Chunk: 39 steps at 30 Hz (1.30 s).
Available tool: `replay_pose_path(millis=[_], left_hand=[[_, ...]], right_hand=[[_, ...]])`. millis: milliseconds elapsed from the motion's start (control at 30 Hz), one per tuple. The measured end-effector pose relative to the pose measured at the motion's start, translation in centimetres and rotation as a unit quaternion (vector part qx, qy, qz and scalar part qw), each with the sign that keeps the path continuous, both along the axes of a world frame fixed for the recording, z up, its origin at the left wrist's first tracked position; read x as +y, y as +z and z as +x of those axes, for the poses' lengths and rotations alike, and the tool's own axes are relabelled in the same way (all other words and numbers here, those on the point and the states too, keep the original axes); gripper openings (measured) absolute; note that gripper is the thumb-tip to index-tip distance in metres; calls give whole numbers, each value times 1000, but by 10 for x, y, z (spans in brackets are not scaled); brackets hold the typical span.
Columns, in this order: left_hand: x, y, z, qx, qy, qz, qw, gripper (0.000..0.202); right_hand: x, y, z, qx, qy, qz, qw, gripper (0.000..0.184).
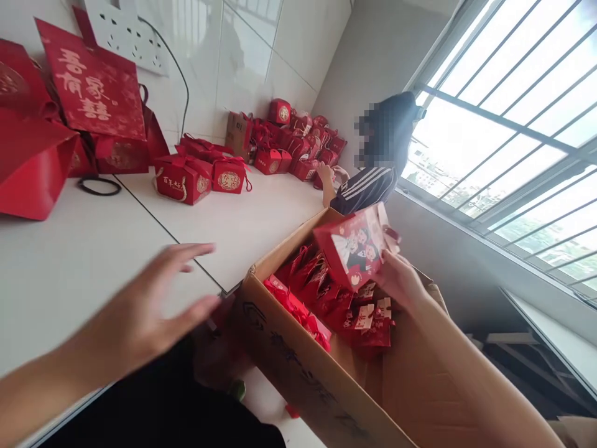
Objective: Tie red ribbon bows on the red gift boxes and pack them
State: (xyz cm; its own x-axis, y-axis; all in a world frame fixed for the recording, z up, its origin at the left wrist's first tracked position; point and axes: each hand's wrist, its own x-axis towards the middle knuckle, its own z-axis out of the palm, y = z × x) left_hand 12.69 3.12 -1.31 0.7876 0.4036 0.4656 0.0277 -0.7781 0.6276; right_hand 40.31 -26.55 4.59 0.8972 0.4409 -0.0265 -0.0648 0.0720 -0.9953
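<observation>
The right hand (403, 280) grips a red gift box (349, 246) by its lower right edge, fingers closed on the card; the box sits tilted above the open cardboard carton (298, 367). The left hand (149, 311) is empty, thumb and fingers spread, over the near edge of the white counter (224, 230). Principal risk, in this inspector's judgement: with one hand holding the box near one edge, a loose grip could let it twist and drop onto the packed red boxes (321, 292) in the carton, creasing card. A tighter squeeze could dent the panel. The ribbons (303, 314) could snag if a corner is pushed among them. Markings: a large red panel (93, 84) at the left bears pale characters, read as 吾家有囍. A small red box (177, 180) on the counter shows 百年好, the remainder unclear. The held box carries a cartoon couple; its small lettering is too blurred to read. Dark marks on the carton wall are illegible, and no brand name can be made out.
</observation>
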Motion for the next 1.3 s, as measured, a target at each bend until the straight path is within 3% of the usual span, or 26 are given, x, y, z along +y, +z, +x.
replay_pose_path(millis=[67,133,200,267,367,500,667,800,867,900,967,1067,1133,1200,1300], left_hand=[[-35,18,27,-23,-76,-99,992,81],[-68,31,51,-83,-125,-203,968,105],[-93,40,66,-113,-167,-291,935,100],[-107,44,74,-137,-146,-339,919,98],[-114,45,75,-142,-107,-345,922,102],[-117,43,73,-124,-130,-301,937,95],[-119,41,73,-120,-128,-307,935,110],[-116,36,77,-121,-116,-360,918,100],[-111,29,79,-113,-131,-368,914,92],[-107,25,79,-111,-144,-351,918,88],[-94,14,76,-93,-163,-265,946,80],[-64,-5,61,-37,-132,-67,988,58],[-42,-19,47,-9,-109,53,993,41],[-23,-32,34,-16,-86,124,988,32],[-7,-45,23,-27,-30,111,993,27]], right_hand=[[32,-6,-24,80,40,80,993,22],[55,-17,-47,158,116,106,975,28],[70,-30,-65,198,183,117,956,31],[78,-42,-79,206,224,125,944,27],[84,-50,-92,192,234,117,946,17],[84,-50,-100,179,228,93,953,17],[76,-51,-100,191,241,93,947,24],[62,-48,-107,295,330,68,894,51],[55,-45,-108,310,360,69,877,57],[53,-43,-104,292,352,72,886,54],[50,-40,-86,208,287,75,932,43],[41,-40,-28,-12,89,30,996,36],[30,-43,18,-135,-73,-103,983,41],[18,-51,58,-128,-109,-174,970,35],[9,-67,95,-110,-125,-274,947,26]])
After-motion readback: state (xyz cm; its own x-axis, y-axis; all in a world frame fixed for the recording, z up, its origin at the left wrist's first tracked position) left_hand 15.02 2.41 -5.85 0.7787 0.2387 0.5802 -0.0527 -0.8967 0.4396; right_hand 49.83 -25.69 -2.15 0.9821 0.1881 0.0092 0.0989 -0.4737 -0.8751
